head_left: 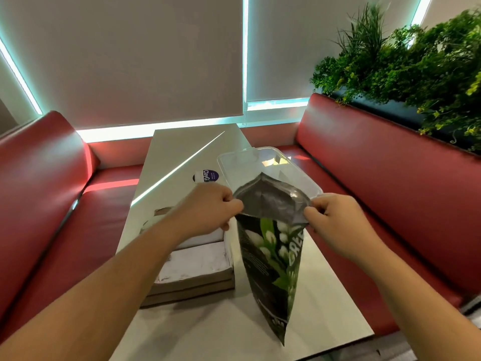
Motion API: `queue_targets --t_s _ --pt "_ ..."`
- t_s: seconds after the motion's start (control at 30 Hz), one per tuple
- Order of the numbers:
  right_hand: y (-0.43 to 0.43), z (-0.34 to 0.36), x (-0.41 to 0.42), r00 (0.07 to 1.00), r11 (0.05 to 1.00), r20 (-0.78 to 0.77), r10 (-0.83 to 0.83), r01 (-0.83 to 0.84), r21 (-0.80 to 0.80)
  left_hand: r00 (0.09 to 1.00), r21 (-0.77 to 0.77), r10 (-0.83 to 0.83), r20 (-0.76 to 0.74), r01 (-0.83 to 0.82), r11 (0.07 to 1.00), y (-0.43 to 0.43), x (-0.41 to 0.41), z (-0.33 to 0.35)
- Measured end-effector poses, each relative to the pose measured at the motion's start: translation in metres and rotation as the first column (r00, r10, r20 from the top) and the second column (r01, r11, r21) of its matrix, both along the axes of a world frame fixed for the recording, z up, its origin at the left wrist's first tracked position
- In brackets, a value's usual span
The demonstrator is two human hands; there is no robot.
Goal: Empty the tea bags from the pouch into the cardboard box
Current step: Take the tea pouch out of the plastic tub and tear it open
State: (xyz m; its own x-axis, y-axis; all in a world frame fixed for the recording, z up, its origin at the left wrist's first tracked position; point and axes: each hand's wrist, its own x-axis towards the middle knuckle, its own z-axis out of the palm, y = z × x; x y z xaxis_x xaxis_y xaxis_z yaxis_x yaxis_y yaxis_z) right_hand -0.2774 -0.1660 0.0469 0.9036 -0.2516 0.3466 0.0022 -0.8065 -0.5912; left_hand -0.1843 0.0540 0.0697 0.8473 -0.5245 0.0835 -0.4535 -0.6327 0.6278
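A dark pouch (270, 259) printed with white flowers and green leaves stands upright over the table, its top spread wide so the grey foil lining shows. My left hand (208, 207) pinches the left edge of the mouth, and my right hand (335, 220) pinches the right edge. To the pouch's left lies the open cardboard box (192, 267), shallow, with a white inside, partly covered by my left forearm. No tea bags are visible inside the pouch.
A clear plastic container (265, 168) sits behind the pouch on the white table (182, 149). A purple and white labelled item (207, 175) lies beside it. Red bench seats (390, 178) flank the table, with green plants (416, 63) at the right.
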Motion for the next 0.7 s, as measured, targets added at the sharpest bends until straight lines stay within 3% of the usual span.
queue_targets --t_s 0.1,0.23,0.3,0.4,0.47,0.6,0.7 --pt "-0.008 0.006 0.0 1.0 0.985 0.011 -0.014 0.016 -0.174 0.996 0.119 0.029 0.079 -0.038 0.992 0.009 0.002 0.012" --pt "-0.005 0.012 0.003 0.993 0.962 -0.046 0.106 -0.114 -0.249 0.993 0.286 -0.047 0.11 0.014 0.958 0.005 0.002 0.012" --pt "-0.004 0.018 0.003 0.981 0.935 -0.094 0.17 -0.191 -0.3 0.987 0.249 -0.04 0.153 0.001 0.969 -0.001 0.004 0.009" --pt "0.001 0.03 0.002 0.959 0.871 -0.148 0.242 -0.282 -0.403 0.973 0.033 0.019 0.231 -0.027 0.999 -0.013 0.008 0.004" --pt "0.007 0.039 0.002 0.95 0.818 -0.184 0.252 -0.31 -0.485 0.985 0.054 -0.06 0.162 0.052 0.997 -0.021 0.011 0.002" --pt "0.0 0.046 0.002 0.993 0.7 -0.094 0.068 -0.115 -0.705 0.975 0.158 -0.153 0.161 0.127 0.979 -0.021 0.017 0.0" --pt "-0.008 0.041 0.0 0.996 0.736 -0.051 0.078 -0.092 -0.67 0.97 0.1 -0.19 0.153 0.176 0.979 -0.017 0.014 -0.003"
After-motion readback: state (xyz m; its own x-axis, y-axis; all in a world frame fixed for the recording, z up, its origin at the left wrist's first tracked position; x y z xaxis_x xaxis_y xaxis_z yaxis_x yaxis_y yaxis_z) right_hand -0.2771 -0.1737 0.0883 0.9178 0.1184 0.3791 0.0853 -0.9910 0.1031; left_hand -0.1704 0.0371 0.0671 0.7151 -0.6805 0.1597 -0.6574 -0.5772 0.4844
